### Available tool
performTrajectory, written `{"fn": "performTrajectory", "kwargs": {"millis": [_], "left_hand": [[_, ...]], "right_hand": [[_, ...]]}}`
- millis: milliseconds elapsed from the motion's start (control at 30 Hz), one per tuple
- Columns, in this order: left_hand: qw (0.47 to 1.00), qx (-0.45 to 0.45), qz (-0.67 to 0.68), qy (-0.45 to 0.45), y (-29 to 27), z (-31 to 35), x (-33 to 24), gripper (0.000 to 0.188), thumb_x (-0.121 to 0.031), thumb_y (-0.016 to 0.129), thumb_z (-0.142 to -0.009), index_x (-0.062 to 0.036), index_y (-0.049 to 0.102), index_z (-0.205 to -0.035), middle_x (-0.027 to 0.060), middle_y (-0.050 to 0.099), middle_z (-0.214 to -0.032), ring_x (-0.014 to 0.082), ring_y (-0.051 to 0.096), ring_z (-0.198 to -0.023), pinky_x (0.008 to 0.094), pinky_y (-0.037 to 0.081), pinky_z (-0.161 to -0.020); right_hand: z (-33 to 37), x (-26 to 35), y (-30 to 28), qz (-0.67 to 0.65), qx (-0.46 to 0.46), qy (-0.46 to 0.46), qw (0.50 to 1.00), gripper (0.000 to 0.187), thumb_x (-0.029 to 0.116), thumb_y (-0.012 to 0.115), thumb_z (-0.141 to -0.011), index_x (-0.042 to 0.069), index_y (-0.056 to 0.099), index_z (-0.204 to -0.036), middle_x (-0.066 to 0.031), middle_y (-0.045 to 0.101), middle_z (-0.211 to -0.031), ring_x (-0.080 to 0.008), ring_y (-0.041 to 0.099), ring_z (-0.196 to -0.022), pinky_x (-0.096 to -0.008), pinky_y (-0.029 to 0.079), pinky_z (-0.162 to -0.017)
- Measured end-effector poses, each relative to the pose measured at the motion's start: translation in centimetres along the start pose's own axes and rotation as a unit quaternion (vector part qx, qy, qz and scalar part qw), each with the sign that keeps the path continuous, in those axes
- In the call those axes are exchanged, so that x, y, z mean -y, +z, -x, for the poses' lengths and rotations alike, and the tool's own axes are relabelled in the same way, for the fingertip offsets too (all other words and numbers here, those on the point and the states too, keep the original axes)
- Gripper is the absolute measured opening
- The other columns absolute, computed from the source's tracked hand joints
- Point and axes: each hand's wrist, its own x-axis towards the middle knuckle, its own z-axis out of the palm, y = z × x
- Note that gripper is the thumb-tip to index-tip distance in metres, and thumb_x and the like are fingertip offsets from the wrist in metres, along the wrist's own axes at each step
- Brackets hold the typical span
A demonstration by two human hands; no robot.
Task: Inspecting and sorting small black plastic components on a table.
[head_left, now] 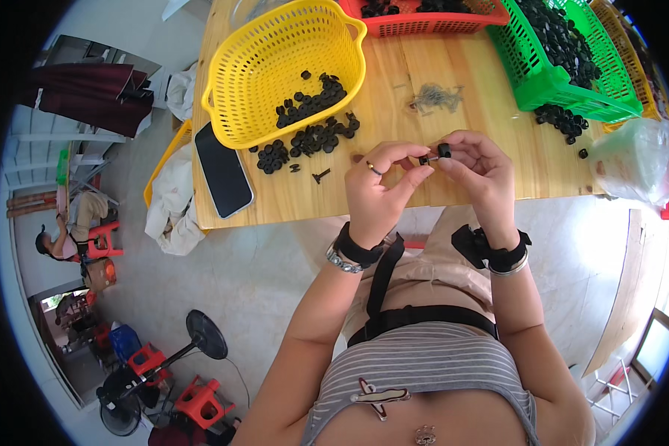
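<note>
Just over the near edge of the wooden table, my left hand (pixel 385 189) pinches a small black plastic part (pixel 424 160) between thumb and fingers. Close beside it, my right hand (pixel 482 172) grips a black cap-like plastic piece (pixel 444 150). A thin pin seems to run between the two pieces; whether they are joined I cannot tell. Left of my hands lie loose round black parts (pixel 316 140) and a black T-shaped piece (pixel 321 176). Beyond my hands a pile of thin clear-grey pins (pixel 436 97) rests on the wood.
A yellow basket (pixel 234 82) with black parts stands at the left, beside a phone (pixel 224 172). A red basket (pixel 431 26) and a green basket (pixel 617 104) stand farther back. Black pieces (pixel 563 121) and a plastic bag (pixel 635 160) sit at the right. Another person sits far left.
</note>
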Motion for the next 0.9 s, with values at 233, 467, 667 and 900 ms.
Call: {"fn": "performTrajectory", "kwargs": {"millis": [233,467,667,900], "left_hand": [[0.999,-0.03,0.001,0.025,-0.04,0.17,0.07,0.021,-0.002,0.071,-0.073,-0.0023,0.065,-0.093,0.0068,0.065,-0.086,0.012,0.059,-0.068,0.0229,0.047,-0.063],[0.993,-0.045,-0.091,0.065,0.21,0.38,0.15,0.027,-0.004,0.075,-0.068,-0.0071,0.066,-0.094,0.005,0.064,-0.085,0.0188,0.059,-0.075,0.0285,0.046,-0.066],[0.972,-0.057,-0.186,0.129,0.23,0.23,-0.19,0.023,0.0,0.074,-0.069,-0.0044,0.065,-0.09,0.0066,0.062,-0.085,0.0164,0.058,-0.076,0.0261,0.047,-0.068],[0.978,-0.078,-0.168,0.094,0.5,0.46,-0.02,0.025,-0.005,0.076,-0.067,-0.0082,0.061,-0.086,0.003,0.063,-0.082,0.0188,0.057,-0.075,0.0292,0.043,-0.069]], "right_hand": [[-0.35,-0.78,-0.33,-0.033,0.053,0.028,0.998,0.024,0.001,0.061,-0.085,-0.007,0.055,-0.107,-0.0096,0.063,-0.097,-0.013,0.061,-0.09,-0.023,0.049,-0.08],[-0.32,-0.85,-0.33,-0.019,0.067,0.021,0.997,0.027,0.002,0.057,-0.088,-0.008,0.055,-0.112,-0.01,0.063,-0.099,-0.0128,0.061,-0.089,-0.0234,0.049,-0.08],[-0.43,-0.76,-0.13,-0.006,0.062,0.026,0.998,0.027,0.002,0.056,-0.088,-0.008,0.055,-0.113,-0.0094,0.063,-0.1,-0.0114,0.06,-0.089,-0.0229,0.049,-0.08],[-0.32,-0.69,-0.08,0.004,0.062,0.027,0.998,0.026,0.001,0.057,-0.087,-0.008,0.055,-0.111,-0.0082,0.063,-0.098,-0.01,0.06,-0.088,-0.0215,0.049,-0.079]]}}
